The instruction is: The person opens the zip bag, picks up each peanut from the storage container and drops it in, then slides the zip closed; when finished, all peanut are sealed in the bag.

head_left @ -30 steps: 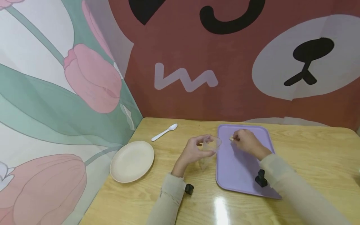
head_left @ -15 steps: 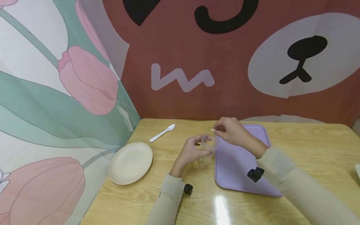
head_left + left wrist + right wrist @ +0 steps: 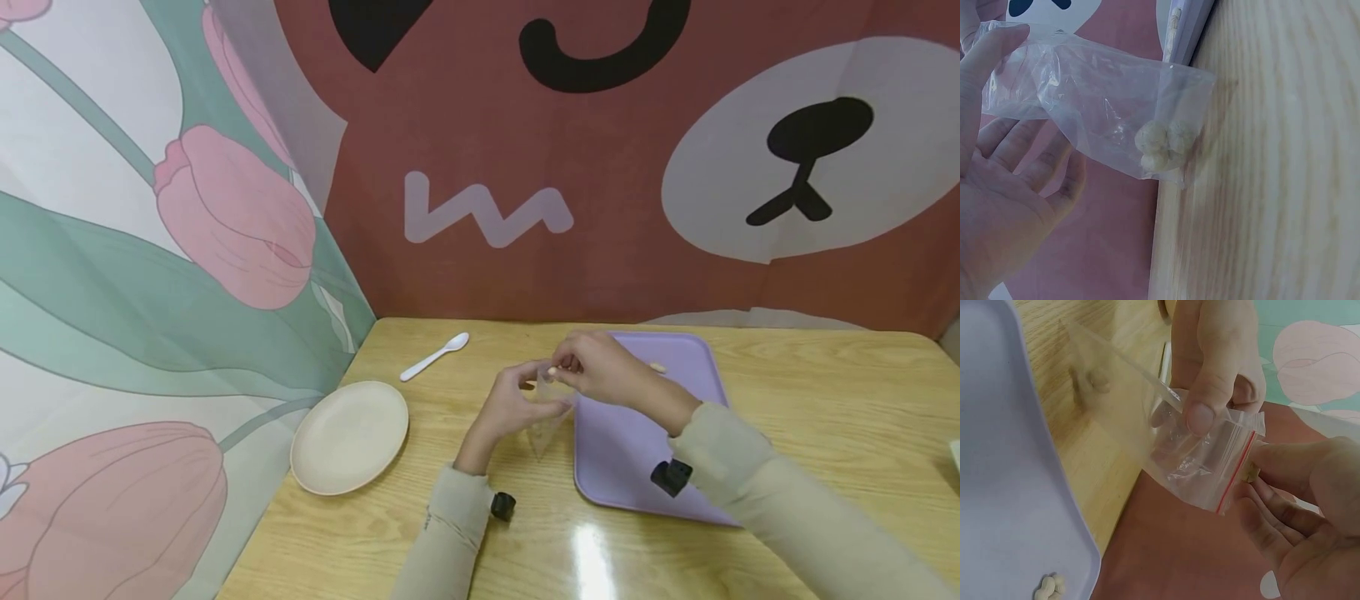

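A clear zip bag with a red line along its mouth is gripped at the top by my left hand. Its lower corner hangs close to the wooden table, with several pale peanuts inside. At the bag's mouth, my right hand pinches a small tan peanut, mostly covered by the fingertips. Under the right forearm lies a purple tray. Near the tray's far side sit unshelled peanuts, which in the head view show just past the right wrist.
A cream plate stands at the table's left. Behind it lies a white plastic spoon. A printed cloth wall borders the table at the back and left. A white edge shows at the far right.
My right hand has carried a peanut from the tray leftward, then down to the bag's mouth. My left hand keeps the bag in nearly the same place.
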`<state>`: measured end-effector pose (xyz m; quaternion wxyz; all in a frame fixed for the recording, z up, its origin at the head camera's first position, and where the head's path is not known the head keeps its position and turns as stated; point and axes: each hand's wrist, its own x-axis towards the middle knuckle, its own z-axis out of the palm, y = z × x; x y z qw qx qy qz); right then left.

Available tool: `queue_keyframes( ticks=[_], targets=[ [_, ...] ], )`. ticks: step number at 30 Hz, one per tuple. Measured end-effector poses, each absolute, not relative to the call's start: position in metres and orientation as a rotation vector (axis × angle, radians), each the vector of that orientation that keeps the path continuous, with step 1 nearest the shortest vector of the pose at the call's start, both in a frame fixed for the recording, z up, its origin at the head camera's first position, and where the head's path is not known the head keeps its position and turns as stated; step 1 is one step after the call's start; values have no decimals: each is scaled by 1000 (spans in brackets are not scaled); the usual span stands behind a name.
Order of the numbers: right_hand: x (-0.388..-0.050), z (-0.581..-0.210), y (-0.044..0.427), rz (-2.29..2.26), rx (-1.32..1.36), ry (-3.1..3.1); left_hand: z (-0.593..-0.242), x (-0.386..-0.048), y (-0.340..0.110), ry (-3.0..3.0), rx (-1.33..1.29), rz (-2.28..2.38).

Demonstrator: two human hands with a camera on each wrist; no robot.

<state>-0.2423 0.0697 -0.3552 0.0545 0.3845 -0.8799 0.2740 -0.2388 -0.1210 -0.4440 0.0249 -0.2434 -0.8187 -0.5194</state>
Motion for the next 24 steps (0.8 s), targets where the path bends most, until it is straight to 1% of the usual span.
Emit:
queue_keyframes(
  ticks=[11, 15, 21, 24],
  targets=[
    [-241, -358, 69, 894, 1144, -2694, -444, -238, -121, -2535, -768, -1581],
    [-242, -353, 74, 883, 1139, -2696, -444, -238, -120, -2542, -767, -1584],
    [-258, -338, 101, 792, 1001, -2704, -444, -239, -119, -2541, -769, -1579],
    [-269, -338, 122, 776, 896, -2745, -444, -238, -117, -2530, -778, -1592]
  ],
)
